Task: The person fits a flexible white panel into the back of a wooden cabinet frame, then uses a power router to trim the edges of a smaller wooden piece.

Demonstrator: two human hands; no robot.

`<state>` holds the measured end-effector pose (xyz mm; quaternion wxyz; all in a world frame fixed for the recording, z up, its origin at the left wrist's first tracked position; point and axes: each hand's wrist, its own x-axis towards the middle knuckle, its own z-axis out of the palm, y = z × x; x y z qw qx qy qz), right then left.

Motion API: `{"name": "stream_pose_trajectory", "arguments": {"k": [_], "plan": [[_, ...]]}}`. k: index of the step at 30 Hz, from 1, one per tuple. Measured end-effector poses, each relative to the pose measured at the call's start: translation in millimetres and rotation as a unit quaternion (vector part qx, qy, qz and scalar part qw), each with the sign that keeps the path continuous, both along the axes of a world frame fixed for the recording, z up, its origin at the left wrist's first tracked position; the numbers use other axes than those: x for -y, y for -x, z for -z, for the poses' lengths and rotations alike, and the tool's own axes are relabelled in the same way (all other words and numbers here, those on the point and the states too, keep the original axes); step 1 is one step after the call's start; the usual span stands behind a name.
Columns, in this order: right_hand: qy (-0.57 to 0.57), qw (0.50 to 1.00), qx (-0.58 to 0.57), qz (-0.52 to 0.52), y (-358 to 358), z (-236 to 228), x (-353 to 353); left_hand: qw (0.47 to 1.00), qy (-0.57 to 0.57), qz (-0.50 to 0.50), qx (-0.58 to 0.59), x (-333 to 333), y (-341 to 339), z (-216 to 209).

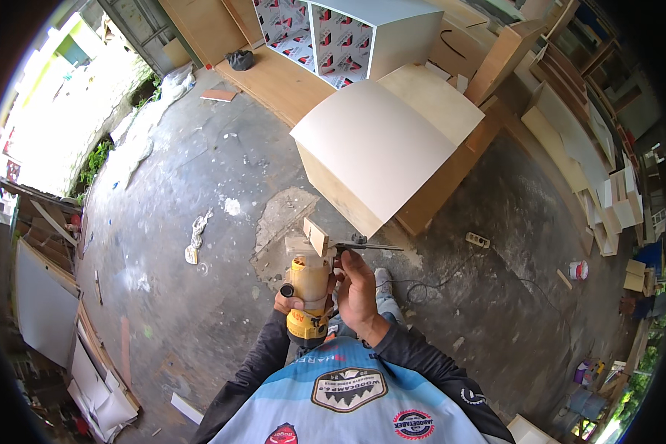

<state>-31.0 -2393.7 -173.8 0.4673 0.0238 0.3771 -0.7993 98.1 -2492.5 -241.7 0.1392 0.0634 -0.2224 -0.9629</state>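
Note:
My left hand (288, 302) is wrapped around the body of a yellow trim router (308, 296) held upright in front of my chest. At the router's upper end are a clear base and a pale wooden block (316, 235). Close on its right, my right hand (358, 292) pinches a thin metal caliper (374, 246), its thumb up against the tool and its long bar pointing right. The caliper's near end lies against the wooden block. Some right fingers are hidden behind the thumb and the router.
A white-topped box panel (381, 140) stands just ahead on brown boards (451, 177). Behind it is a grey cabinet (399, 37). A power strip (478, 240) and its cable lie on the concrete floor to the right, near a white tub (578, 271). Leaning panels (44, 296) line the left.

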Motion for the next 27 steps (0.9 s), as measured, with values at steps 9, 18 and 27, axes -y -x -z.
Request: {"name": "stream_pose_trajectory", "arguments": {"k": [9,18,27], "plan": [[-0.062,0.991,-0.119,0.027,-4.8,7.0,5.2,0.998,0.028,-0.04,0.046,0.8,8.6,-15.6],[0.011,0.993,-0.077,0.085,-9.8,5.6,12.5,0.998,0.047,-0.04,0.033,0.7,9.4,-17.8],[-0.015,0.986,-0.138,0.094,-1.5,3.7,9.4,0.996,0.067,-0.063,-0.018,-0.1,33.1,-23.8]]}}
